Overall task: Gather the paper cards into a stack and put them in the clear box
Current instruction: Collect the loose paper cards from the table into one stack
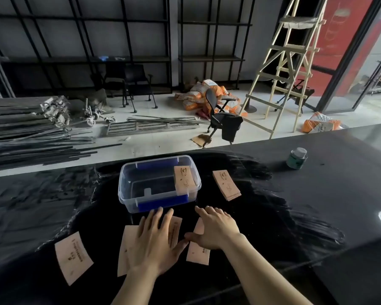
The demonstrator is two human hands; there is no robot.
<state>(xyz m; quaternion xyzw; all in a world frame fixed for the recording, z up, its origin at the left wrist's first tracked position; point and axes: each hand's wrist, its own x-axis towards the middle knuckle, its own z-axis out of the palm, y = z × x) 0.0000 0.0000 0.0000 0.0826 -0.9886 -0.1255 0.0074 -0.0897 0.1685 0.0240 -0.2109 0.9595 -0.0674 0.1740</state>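
Covering cards: left hand (154, 241) | right hand (216, 232) | print blurred

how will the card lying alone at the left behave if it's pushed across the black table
The lone card looks thin and flat, so it probably slides easily but is hard to pinch up. It likely bends. Being paper, it seems very light.

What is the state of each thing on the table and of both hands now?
clear box: open, no lid, cards leaning inside
cards in box: tilted against right wall
card stack: flat, right of box
far-left card: flat, untouched
left hand: flat on cards
right hand: flat on card
small jar: upright, capped
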